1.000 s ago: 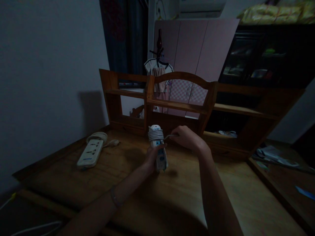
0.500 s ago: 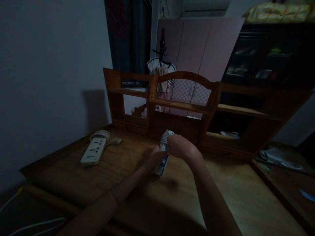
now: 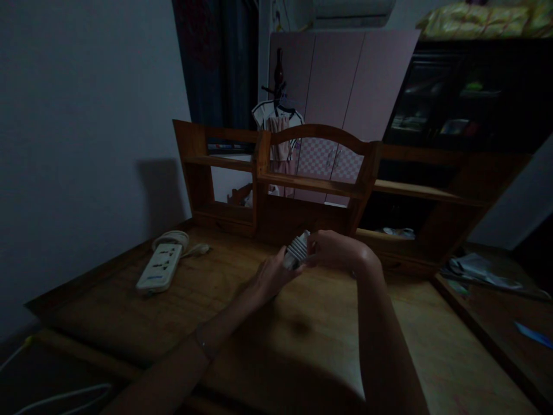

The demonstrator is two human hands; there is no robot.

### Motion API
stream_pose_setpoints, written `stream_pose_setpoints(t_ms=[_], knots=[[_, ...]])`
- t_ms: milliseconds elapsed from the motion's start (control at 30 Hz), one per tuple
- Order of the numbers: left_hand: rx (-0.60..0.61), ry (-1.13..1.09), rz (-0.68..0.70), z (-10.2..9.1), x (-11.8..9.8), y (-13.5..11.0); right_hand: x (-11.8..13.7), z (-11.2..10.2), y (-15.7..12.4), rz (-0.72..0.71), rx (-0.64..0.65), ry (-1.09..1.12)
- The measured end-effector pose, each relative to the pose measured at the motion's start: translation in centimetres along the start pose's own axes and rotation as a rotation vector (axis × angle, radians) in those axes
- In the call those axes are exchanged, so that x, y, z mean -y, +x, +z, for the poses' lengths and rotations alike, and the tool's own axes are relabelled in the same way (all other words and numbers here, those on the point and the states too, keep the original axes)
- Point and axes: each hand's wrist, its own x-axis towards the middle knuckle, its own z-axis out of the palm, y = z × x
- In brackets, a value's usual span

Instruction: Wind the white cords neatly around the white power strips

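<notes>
Gripped by left hand (image 3: pixel 271 276): one corded bundle (image 3: pixel 295 252), judged a power strip, body mostly hidden behind the fingers. Right hand (image 3: pixel 332 248): fingers bent against the bundle's right side; whether they pinch the cord (image 3: pixel 298 246), cannot tell. Location: over the middle of the wooden desk (image 3: pixel 324 323). Handling, by estimate: light; casing hard, smooth, rather slippery; cord pliant, its side-by-side turns apt to spring loose. Best hold: casing, with a finger across the turns. Companion item: white power strip (image 3: pixel 158 269), lying at left, looped lead (image 3: pixel 173 234) at its far end. Markings: bluish bar toward its near end, unreadable; no brand or lettering legible.
</notes>
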Motion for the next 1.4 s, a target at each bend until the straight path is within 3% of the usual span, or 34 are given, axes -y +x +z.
stream_pose_setpoints(t_ms=[100,200,467,667,833,1000,1200,1400], knots=[[-0.060,0.283,0.144,-0.1,0.7,0.4,0.1,-0.5,-1.0,0.012,-0.043,0.009],[-0.058,0.386,0.182,0.0,0.8,0.0,1.1,-0.8,-1.5,0.043,-0.024,-0.033],[0.174,0.584,0.420,0.8,0.7,-1.2,2.4,0.5,-0.5,-0.012,0.010,-0.183],[0.299,0.683,0.696,-0.1,0.6,-0.8,-1.4,0.3,0.6,-0.173,0.231,0.214],[0.327,0.648,0.800,-0.1,0.2,-1.2,-4.5,0.5,0.9,-0.226,0.391,0.641],[0.395,0.387,0.771,0.1,0.5,-1.8,-5.0,1.3,1.8,-0.212,0.456,0.645],[0.247,0.174,0.616,0.2,-0.3,-2.4,-6.3,1.7,2.4,-0.109,0.300,0.452],[0.159,-0.117,0.358,-0.1,-2.4,-3.0,-7.7,3.2,3.1,-0.205,0.254,0.746]])
